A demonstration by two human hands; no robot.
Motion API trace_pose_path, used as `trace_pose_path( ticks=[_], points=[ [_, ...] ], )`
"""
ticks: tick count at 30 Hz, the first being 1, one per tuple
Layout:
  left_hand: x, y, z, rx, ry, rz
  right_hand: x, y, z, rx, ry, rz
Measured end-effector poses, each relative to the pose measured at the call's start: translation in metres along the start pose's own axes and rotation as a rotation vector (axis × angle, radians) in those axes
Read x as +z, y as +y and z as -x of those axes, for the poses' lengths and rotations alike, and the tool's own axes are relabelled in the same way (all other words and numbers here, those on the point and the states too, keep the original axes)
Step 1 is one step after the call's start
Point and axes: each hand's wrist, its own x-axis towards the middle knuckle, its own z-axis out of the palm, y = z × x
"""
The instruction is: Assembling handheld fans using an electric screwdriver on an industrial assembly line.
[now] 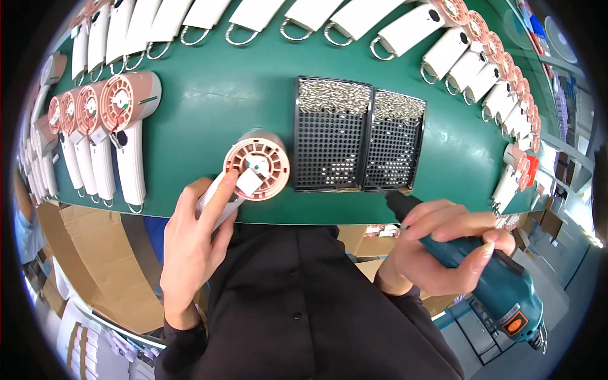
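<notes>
My left hand (pixel 201 240) is closed around the white handle of a hair dryer body (pixel 277 166). Its round pink end faces up, showing radial ribs and a small white square piece (pixel 249 182) inside. The index finger lies along the pink rim. In my right hand (pixel 437 247) is a teal electric screwdriver (pixel 512 291), gripped round its barrel. Its dark nose points up and left, with the bit at the near edge of the right black screw tray (pixel 387 187). Whether the bit touches a screw is too small to tell. A second screw tray (pixel 297 152) stands directly beside it.
Small silver screws are heaped at the far ends of both trays. More pink-and-white dryer bodies (pixel 131 152) line the left side, and others (pixel 354 22) curve along the back and right of the green table (pixel 215 95). Cardboard boxes (pixel 104 266) stand below the front edge.
</notes>
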Motion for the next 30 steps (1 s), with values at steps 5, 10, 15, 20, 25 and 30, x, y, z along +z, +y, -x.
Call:
trace_pose_path(
  ticks=[5,10,15,20,25,30],
  points=[
    [0.001,-0.002,0.001,0.019,0.013,-0.004,-0.003,0.002,-0.003,-0.011,0.185,0.056],
    [0.001,-0.002,0.002,0.018,0.030,-0.018,-0.002,0.004,-0.003,0.032,0.177,0.062],
    [0.001,-0.004,-0.002,-0.007,-0.019,0.022,0.006,0.002,0.001,-0.015,0.021,-0.017],
    [0.001,-0.004,0.000,0.005,0.012,0.002,0.001,0.005,-0.003,0.019,0.136,0.062],
    [0.001,-0.005,0.002,0.016,0.015,-0.011,0.005,0.010,-0.005,0.081,0.247,0.150],
    [0.003,-0.005,0.000,0.032,0.023,0.008,0.000,0.015,-0.004,0.102,0.192,0.189]
  ],
)
